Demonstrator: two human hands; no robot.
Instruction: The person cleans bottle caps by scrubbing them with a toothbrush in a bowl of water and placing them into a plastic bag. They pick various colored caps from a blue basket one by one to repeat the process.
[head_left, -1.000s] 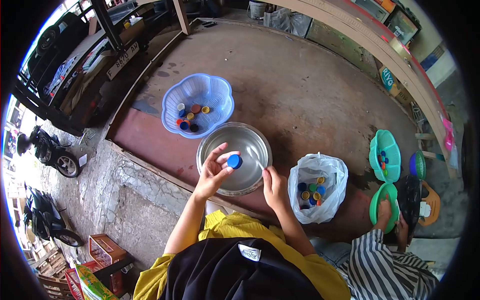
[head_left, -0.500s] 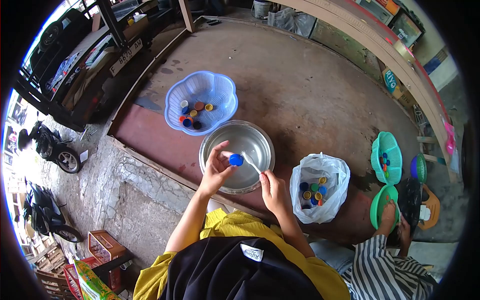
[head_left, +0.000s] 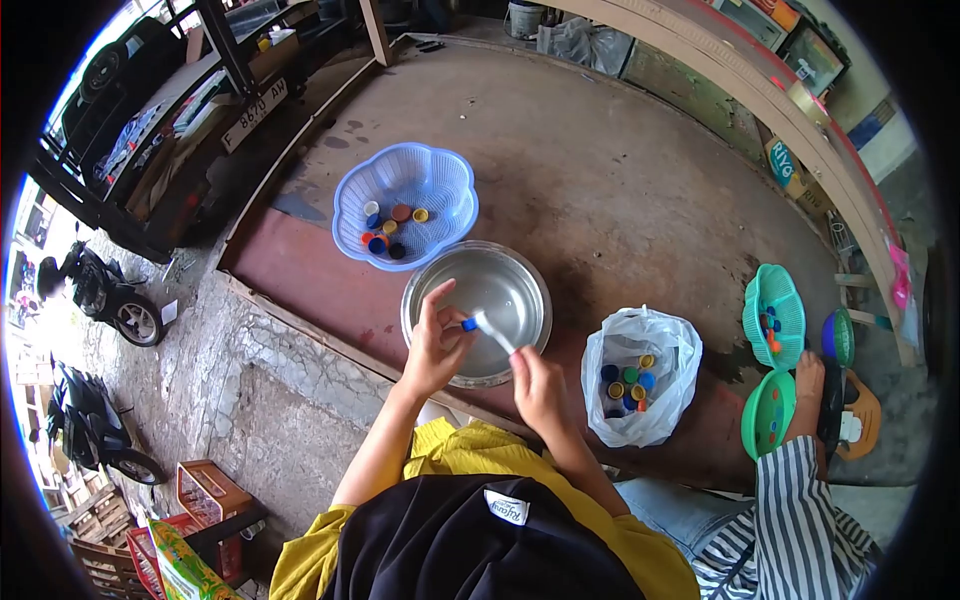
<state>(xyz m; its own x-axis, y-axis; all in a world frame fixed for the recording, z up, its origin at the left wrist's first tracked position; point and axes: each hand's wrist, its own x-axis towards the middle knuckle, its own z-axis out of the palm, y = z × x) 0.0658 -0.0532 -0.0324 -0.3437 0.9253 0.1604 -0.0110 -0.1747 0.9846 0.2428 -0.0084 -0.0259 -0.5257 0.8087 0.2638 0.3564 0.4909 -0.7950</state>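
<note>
My left hand [head_left: 434,355] pinches a blue bottle cap [head_left: 469,325] over a metal bowl [head_left: 541,300] of water. The cap is turned edge-on between thumb and fingers. In my right hand [head_left: 540,388] is a white toothbrush [head_left: 497,333], slightly blurred, its head against the cap. Behind the bowl stands a light blue plastic basket [head_left: 455,175] with several caps in white, blue, brown, yellow, orange and black. To the right of my right hand, an open white plastic bag [head_left: 683,350] holds several more coloured caps [head_left: 630,375].
On the right, a co-worker's hand [head_left: 808,380] is beside a green bowl [head_left: 752,430] and a teal basket [head_left: 785,285], both with small coloured pieces. A wooden rim [head_left: 300,325] edges the large brown tabletop [head_left: 560,150]. Motorbikes [head_left: 130,300] stand at left.
The blue cap has turned from face-on to edge-on, and the toothbrush has come onto it. My right hand moved slightly down. The co-worker's hand left the green bowl's inside.
</note>
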